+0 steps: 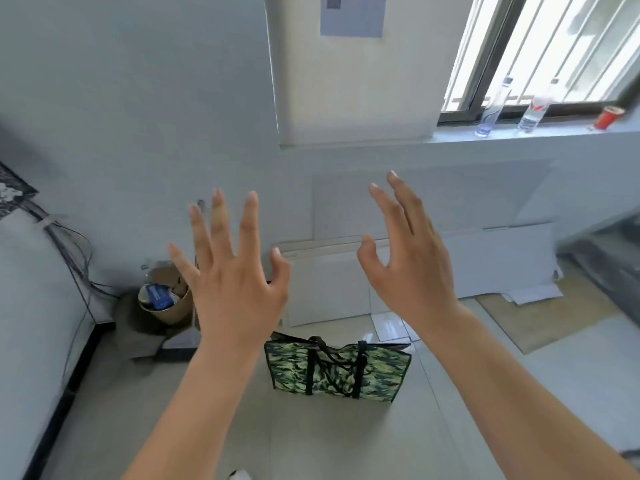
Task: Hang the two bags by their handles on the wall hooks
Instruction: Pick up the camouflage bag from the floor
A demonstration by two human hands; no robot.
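Note:
A green camouflage bag (377,372) with black handles stands upright on the pale floor, just below and between my two hands. My left hand (230,282) is raised in front of me with its fingers spread and nothing in it. My right hand (412,261) is also raised, fingers apart and empty. A small metal hook (200,203) shows on the grey wall just behind my left fingertips. I see only one bag; a second bag is not in view.
A round bin (166,301) with rubbish sits in the corner at the left, beside dark cables (74,258). White boards (485,258) lean on the wall under the windowsill, which holds two bottles (491,109) and a red can (607,116).

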